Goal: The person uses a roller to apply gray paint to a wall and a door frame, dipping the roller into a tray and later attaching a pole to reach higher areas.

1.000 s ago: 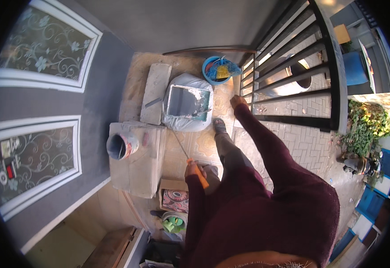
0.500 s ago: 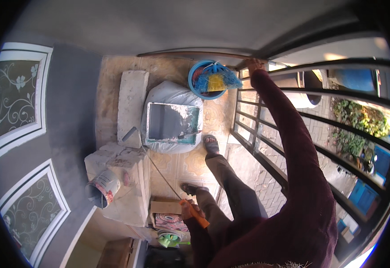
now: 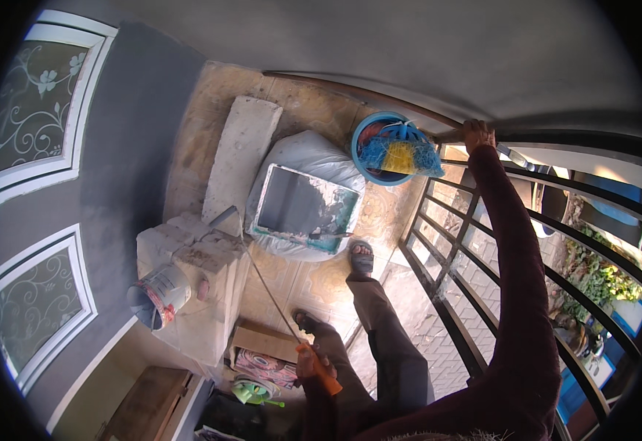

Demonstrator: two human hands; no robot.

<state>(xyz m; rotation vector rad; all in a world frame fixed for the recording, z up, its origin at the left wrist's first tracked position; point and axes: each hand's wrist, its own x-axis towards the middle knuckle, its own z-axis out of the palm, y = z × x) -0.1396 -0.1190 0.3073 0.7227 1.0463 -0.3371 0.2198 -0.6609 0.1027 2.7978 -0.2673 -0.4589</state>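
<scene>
My left hand (image 3: 314, 361) is closed around the orange handle (image 3: 325, 376) of a paint roller. Its long thin metal rod (image 3: 268, 285) runs forward to the grey roller head (image 3: 223, 217), which is beside the pale blocks. My right hand (image 3: 477, 135), at the end of a stretched arm, is closed at the top of the black railing (image 3: 446, 272), close to the grey wall. A pale, metal-looking piece (image 3: 513, 156) shows just past it; what the fingers grip is hidden. Between the arms lies a paint tray (image 3: 305, 170) with grey paint on a whitish sack (image 3: 310, 147).
A blue basin (image 3: 358, 151) holds a blue and yellow broom head (image 3: 402, 156). A white slab (image 3: 240, 154) lies left of the sack. A paint-smeared bucket (image 3: 161, 295) lies tipped on stacked blocks (image 3: 192, 250). Below them are a cardboard box (image 3: 266, 342) and a green item (image 3: 251, 389).
The whole view has tilted and shifted. My right hand appears farther right along the wall side, with more of the pale piece showing. My left hand still grips the roller handle.
</scene>
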